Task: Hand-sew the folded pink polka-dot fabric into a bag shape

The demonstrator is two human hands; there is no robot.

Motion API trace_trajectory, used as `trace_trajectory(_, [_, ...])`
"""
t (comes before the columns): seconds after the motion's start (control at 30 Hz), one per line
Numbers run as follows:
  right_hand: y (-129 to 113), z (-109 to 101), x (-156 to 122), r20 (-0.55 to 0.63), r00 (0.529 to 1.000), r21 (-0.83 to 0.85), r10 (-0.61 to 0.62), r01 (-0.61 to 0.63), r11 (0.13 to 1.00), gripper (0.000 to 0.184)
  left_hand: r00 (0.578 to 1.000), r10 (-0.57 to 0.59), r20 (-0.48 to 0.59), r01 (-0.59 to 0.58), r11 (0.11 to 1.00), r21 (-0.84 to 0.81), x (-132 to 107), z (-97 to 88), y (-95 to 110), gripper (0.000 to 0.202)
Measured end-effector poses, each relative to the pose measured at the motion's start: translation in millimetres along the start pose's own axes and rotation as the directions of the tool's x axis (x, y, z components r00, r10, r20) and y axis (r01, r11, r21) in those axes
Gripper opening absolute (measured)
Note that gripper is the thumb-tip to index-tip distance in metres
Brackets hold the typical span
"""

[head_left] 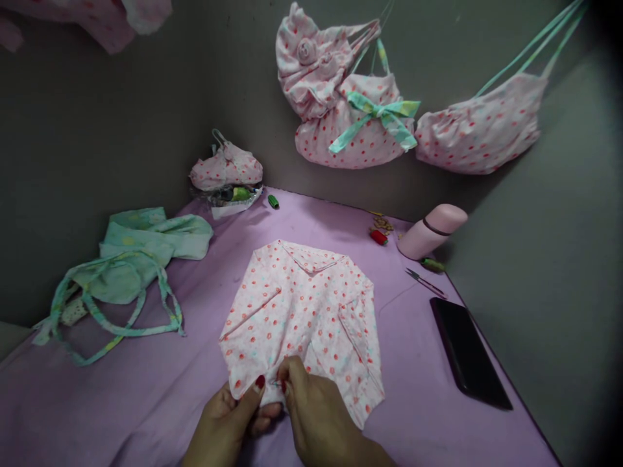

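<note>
A pink cloth [296, 311] with small red flowers lies spread on the purple-covered table, several of its edges folded inward. My left hand [233, 415] pinches the near edge between thumb and fingers, the thumb on top. Right beside it, my right hand [316, 408] is closed in a pinch over the same edge. A thin dark sliver that looks like a sewing needle [275, 383] shows at its fingertips, mostly hidden. Visible stitches run along the cloth's right fold, and a faint thread trails off to the right.
Thread snips [426, 283], a black phone [467, 350], a pink bottle [431, 230] and a red thread spool [378, 237] lie right. Green fabric with straps [131, 272] is at left. Sewn pieces, one with a green bow [377, 117], hang on the grey wall.
</note>
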State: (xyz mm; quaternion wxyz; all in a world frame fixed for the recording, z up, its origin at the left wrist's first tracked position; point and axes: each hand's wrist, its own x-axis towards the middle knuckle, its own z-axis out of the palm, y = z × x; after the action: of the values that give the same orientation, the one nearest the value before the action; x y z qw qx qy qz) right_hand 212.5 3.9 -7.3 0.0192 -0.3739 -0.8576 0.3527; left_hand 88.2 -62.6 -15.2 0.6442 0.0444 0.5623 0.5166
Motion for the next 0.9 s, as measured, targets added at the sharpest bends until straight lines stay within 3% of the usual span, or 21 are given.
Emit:
trace_trajectory(0.3, [-23.6,-3.6,10.6,0.092,0.996,-0.259,0.012,0.013,0.966,0.015,0.993,0.065,0.100,-0.064,0.998,-0.013,3.0,0.1,-3.1,0.035])
trace_trajectory(0.47, [-24.9,-3.5,15.0,0.093,0.996,-0.324,-0.019,0.048,0.945,0.011,0.996,0.064,0.058,-0.064,0.998,0.005,3.3,1.0,-2.5,0.034])
trace_trajectory(0.57, [-20.2,1.4,13.4,0.044,0.996,-0.358,-0.081,0.091,0.929,0.013,0.997,0.053,0.062,-0.053,0.999,-0.008,2.6,3.7,-1.3,0.034])
trace_trajectory(0.63, [-15.8,5.8,11.0,-0.055,0.986,-0.355,-0.154,0.125,0.927,0.014,0.996,0.066,0.056,-0.065,0.998,-0.020,1.4,4.9,-0.3,0.032])
trace_trajectory(0.7, [-11.1,9.8,8.5,-0.189,0.942,-0.269,-0.279,0.223,0.937,0.013,0.995,0.089,0.039,-0.089,0.996,0.000,-0.2,5.3,1.3,0.031])
trace_trajectory(0.77, [-7.2,12.6,6.1,-0.319,0.883,-0.056,-0.343,0.344,0.937,0.015,0.994,0.102,0.031,-0.103,0.994,0.032,-1.9,5.5,3.5,0.032])
trace_trajectory(0.83, [-4.6,13.9,4.4,-0.393,0.884,0.274,-0.254,0.376,0.885,0.021,0.993,0.097,0.061,-0.100,0.993,0.055,-3.0,6.0,5.8,0.033])
trace_trajectory(0.9, [-3.4,13.6,3.7,-0.382,0.920,0.589,-0.092,0.319,0.742,0.025,0.992,0.092,0.083,-0.097,0.993,0.061,-3.1,6.5,7.5,0.033])
